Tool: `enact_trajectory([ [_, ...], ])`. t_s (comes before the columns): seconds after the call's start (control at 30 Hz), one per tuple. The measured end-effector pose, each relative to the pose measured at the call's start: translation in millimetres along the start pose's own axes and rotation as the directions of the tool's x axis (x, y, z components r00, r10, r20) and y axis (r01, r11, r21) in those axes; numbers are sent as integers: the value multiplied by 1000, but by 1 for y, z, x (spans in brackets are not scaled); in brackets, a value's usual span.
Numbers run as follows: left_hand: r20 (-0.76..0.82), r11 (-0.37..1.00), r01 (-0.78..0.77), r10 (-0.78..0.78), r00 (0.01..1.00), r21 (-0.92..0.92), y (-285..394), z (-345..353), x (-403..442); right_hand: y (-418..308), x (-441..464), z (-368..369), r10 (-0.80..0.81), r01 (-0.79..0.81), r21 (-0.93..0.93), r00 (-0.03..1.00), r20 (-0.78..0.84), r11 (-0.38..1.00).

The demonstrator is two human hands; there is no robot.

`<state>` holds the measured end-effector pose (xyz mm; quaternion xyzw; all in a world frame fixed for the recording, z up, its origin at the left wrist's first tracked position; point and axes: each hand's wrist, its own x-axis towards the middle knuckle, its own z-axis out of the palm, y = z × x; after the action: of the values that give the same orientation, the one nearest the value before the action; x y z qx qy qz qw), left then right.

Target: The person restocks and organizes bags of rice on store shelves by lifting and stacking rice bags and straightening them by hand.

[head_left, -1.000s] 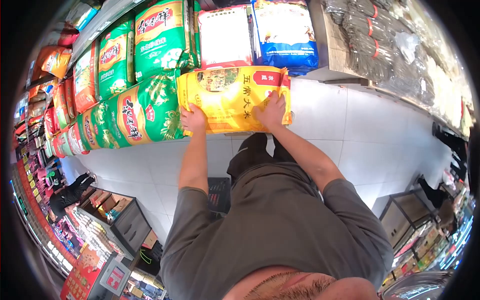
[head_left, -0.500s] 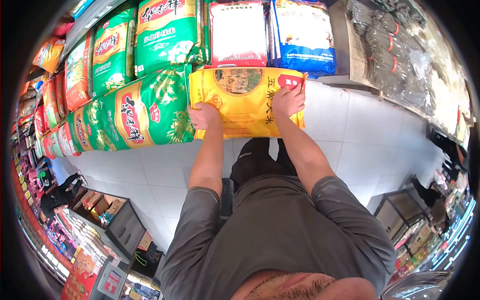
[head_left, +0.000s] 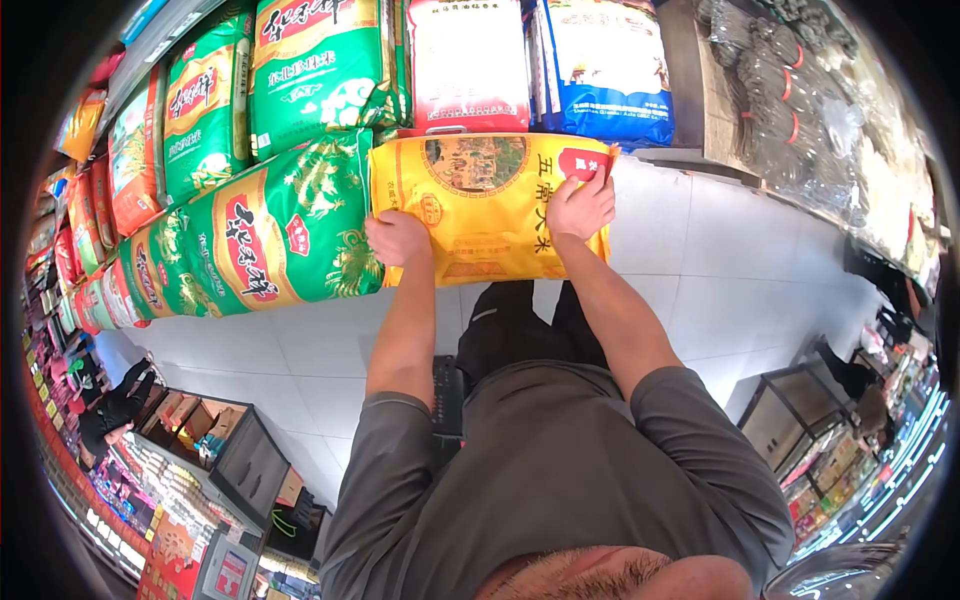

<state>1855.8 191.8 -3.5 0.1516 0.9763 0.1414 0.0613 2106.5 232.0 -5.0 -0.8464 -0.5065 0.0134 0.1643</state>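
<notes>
Head view, far left: a person in dark clothes (head_left: 115, 410) stands beside a grey cabinet (head_left: 255, 470) with boxes in its open top. Above them, a red bag (head_left: 138, 140) stands in a row with upright green bags (head_left: 320, 80). In front of that row lies a large green bag (head_left: 205, 250) on its side, gold patterns on its plastic, its right end touching a yellow bag. The left hand (head_left: 400, 238) is at the yellow bag's left end, fingers curled and grasping the edge right by the green plastic. The yellow bag (head_left: 490, 210) lies flat between the two hands, in front of a white and red bag (head_left: 468, 70), dark writing on its right half; what it rests on is hidden. The right hand (head_left: 582, 208) is on its right end, fingers bent over the red label and grasping that edge. Just behind is a blue and white bag (head_left: 605, 110). Pale floor tiles (head_left: 720, 260) spread to the right, below brown bundles (head_left: 780, 110) wrapped in clear plastic with red bands
</notes>
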Motion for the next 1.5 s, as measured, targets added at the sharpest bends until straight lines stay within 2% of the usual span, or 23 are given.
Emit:
enact_trajectory([
  [0.33, 21, 1000, -16, 17, 1000, -24, 0, -3, -1, 1, 0, 1, 13, -14, 33, 1000, 24, 999],
  [0.93, -22, 997, -13, 11, 1000, -80, 0, -2, 0, 4, 0, 2, -67, 67, -11, 998, -13, 998],
  [1.07, -66, 997, -26, 21, 998, -75, 1, -1, -2, 4, 0, -1, -50, 50, -18, 999, 19, 999],
  [1.27, -13, 1000, -13, 13, 1000, -10, -3, 4, 2, 2, 1, -2, -21, 22, -13, 997, 78, 1000],
  [1.33, -54, 999, -9, 7, 999, -42, -2, 5, 1, 1, 2, -4, -26, 26, 9, 997, 71, 1000],
  [1.5, -35, 998, -12, 10, 999, -65, 0, 2, 0, -1, 4, -8, -5, 5, 7, 996, 92, 1000],
])
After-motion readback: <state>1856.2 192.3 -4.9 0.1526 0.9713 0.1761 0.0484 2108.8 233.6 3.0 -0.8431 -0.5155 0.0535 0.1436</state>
